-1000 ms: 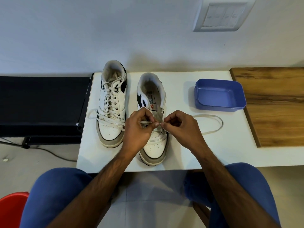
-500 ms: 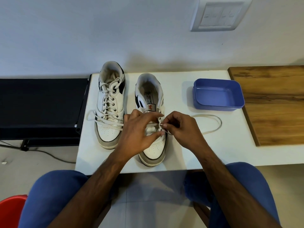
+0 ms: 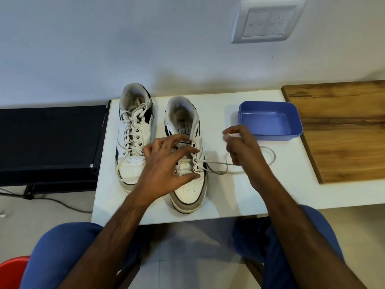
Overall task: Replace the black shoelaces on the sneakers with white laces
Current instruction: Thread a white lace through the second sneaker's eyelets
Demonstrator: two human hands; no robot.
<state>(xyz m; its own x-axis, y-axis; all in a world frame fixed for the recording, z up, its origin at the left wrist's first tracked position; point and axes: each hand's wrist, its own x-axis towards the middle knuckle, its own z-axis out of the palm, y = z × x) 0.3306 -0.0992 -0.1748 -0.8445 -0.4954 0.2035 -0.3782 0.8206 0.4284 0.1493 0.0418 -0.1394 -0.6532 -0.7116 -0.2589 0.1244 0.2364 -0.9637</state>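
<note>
We noted the right sneaker point(image 3: 187, 163) on the counter point(image 3: 218, 197), heel toward the wall, left hand point(image 3: 166, 163) resting on it with fingers spread. The right hand point(image 3: 241, 149) pinched the white lace point(image 3: 216, 163), which ran rightward from the right-side eyelets. The next eyelet seemed nearer the left hand.

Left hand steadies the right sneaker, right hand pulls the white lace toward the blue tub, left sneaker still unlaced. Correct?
Not quite. In the head view the left sneaker is already laced in white. The rest holds: left hand on the right sneaker, right hand pulling the white lace toward the blue tub.
</note>
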